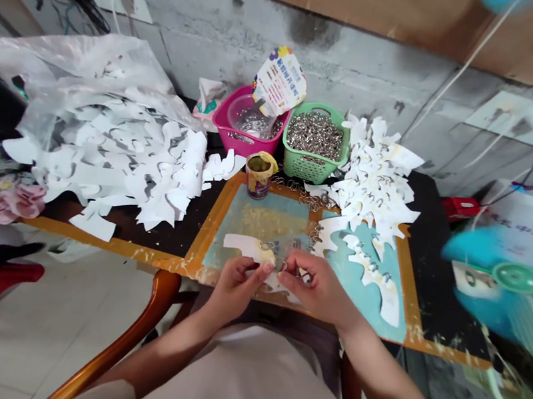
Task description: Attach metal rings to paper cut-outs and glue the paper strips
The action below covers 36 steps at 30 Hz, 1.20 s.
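Note:
Just in front of me, my left hand [236,287] pinches the edge of a white cut-out piece [242,244] between thumb and fingertips. A metal ring [268,245] lies on that piece, near a yellowish patch. My right hand [320,288] is closed close beside the left, its thumb and forefinger pinching a small metal ring [284,266] at the piece's edge. More metal shows under the right fingers, partly hidden. To the right, a white cut-out strip [385,296] with several rings along it rests on the blue mat [351,284].
A heap of white cut-outs [117,149] lies left, another pile [376,176] right. Behind stand a pink basket [235,140] and a green basket [309,166] of metal rings. An open cup [259,175] stands at the mat's back edge. A blue fan [517,278] is at right.

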Each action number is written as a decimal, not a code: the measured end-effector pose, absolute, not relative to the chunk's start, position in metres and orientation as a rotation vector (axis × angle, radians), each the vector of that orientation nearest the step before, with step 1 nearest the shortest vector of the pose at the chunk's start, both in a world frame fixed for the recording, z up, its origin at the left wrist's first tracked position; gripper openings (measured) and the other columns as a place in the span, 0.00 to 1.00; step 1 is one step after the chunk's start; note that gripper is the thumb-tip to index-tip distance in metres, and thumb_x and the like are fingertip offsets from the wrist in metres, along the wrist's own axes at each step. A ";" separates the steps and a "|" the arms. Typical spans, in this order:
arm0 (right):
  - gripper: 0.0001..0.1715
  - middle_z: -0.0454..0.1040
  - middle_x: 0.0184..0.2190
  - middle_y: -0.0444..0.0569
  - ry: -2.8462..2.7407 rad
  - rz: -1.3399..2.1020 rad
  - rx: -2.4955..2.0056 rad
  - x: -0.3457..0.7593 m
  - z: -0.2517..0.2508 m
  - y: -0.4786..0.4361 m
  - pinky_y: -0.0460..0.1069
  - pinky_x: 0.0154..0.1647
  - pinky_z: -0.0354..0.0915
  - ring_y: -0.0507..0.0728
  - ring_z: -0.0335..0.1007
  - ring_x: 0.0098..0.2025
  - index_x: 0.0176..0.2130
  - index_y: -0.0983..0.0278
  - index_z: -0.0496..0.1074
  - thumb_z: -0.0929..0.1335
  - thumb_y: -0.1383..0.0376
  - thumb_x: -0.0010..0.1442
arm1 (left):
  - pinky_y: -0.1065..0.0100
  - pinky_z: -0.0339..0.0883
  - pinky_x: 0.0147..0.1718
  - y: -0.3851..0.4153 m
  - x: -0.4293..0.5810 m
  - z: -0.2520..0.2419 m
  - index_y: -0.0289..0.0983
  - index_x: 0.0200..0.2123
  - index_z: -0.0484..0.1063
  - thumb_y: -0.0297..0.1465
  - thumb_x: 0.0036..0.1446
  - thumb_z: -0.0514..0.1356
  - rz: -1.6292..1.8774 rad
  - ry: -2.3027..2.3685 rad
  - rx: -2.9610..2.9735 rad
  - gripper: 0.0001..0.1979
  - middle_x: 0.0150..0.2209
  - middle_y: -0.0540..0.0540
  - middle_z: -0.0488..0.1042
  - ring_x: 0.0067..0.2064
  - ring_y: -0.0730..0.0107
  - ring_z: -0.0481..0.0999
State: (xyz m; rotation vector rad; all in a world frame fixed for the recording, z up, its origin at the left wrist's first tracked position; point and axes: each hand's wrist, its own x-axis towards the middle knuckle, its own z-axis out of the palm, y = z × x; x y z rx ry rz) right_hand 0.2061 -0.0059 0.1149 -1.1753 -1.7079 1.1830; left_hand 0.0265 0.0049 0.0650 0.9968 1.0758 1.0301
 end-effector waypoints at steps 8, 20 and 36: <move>0.19 0.69 0.31 0.46 -1.660 1.288 -1.046 0.211 0.103 -0.007 0.49 0.39 0.63 0.54 0.65 0.35 0.35 0.62 0.68 0.65 0.49 0.65 | 0.80 0.62 0.16 -0.001 0.036 0.061 0.36 0.23 0.69 0.50 0.39 0.73 1.101 0.973 0.674 0.25 0.19 0.56 0.66 0.18 0.84 0.62; 0.08 0.71 0.36 0.48 -1.824 0.517 -1.191 0.196 0.119 -0.014 0.49 0.42 0.67 0.54 0.69 0.40 0.43 0.60 0.77 0.68 0.67 0.65 | 0.77 0.54 0.16 0.009 0.018 0.068 0.34 0.15 0.68 0.38 0.50 0.66 1.086 1.180 1.495 0.19 0.14 0.53 0.62 0.17 0.79 0.62; 0.10 0.75 0.39 0.49 -1.949 0.459 -1.041 0.203 0.112 -0.009 0.49 0.44 0.68 0.53 0.71 0.41 0.47 0.60 0.74 0.68 0.70 0.65 | 0.72 0.52 0.21 0.015 0.007 0.082 0.37 0.18 0.61 0.33 0.62 0.59 1.059 1.031 1.980 0.20 0.16 0.54 0.60 0.20 0.78 0.59</move>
